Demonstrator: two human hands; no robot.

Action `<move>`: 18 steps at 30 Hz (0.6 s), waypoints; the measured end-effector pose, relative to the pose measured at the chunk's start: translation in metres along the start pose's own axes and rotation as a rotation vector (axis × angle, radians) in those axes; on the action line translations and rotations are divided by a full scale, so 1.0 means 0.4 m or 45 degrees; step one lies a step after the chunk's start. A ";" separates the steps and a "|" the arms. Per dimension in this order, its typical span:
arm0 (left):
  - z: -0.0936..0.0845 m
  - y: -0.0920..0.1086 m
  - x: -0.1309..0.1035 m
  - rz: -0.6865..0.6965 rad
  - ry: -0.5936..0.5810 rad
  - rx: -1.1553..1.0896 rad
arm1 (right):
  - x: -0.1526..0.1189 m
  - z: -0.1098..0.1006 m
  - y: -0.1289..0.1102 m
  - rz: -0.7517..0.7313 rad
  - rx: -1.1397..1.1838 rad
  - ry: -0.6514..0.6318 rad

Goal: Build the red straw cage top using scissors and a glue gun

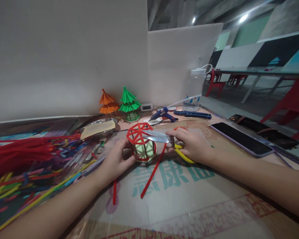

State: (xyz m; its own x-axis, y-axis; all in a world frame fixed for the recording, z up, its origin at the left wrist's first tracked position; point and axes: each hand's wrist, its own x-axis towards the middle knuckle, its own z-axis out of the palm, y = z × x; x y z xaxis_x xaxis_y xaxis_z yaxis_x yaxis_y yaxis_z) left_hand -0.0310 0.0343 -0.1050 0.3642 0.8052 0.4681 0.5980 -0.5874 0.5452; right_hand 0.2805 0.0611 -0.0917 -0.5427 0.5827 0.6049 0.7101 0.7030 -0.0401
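Note:
My left hand (120, 155) grips the side of a small pavilion frame (141, 134) built from red pipe cleaners, with a pale base showing inside. Closed around scissors (181, 152) with yellow handles is my right hand (189, 142). The scissor blades (156, 136) point left and overlap the frame's red top; whether they touch it, I cannot tell. A loose red pipe cleaner (153, 172) slants down from near my right fingers to the table. Another red piece (114, 192) lies below my left wrist.
Behind stand an orange pagoda (107, 103) and a green pagoda (129, 104), beside a blue glue gun (164, 114), blue pliers-like tool (193, 114) and clear bottle (191, 89). Many colored pipe cleaners (27, 176) cover the left. A phone (240, 138) lies at right.

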 end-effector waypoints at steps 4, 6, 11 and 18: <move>-0.001 0.001 0.001 0.002 -0.010 -0.024 | -0.002 0.001 0.005 -0.013 0.022 -0.013; 0.000 0.001 0.002 -0.002 -0.011 -0.031 | -0.004 0.002 0.007 0.006 0.076 -0.022; 0.004 -0.007 0.003 -0.024 0.005 -0.111 | -0.002 0.001 0.009 0.165 0.213 0.036; 0.007 -0.011 0.000 -0.080 0.014 -0.171 | 0.004 0.001 0.006 0.183 0.111 -0.046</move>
State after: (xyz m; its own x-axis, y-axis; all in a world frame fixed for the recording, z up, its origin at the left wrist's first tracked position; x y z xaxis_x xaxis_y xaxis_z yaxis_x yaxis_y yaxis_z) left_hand -0.0314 0.0372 -0.1093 0.3210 0.8402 0.4370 0.5183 -0.5421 0.6615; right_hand 0.2811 0.0639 -0.0911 -0.4553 0.6927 0.5593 0.7405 0.6434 -0.1941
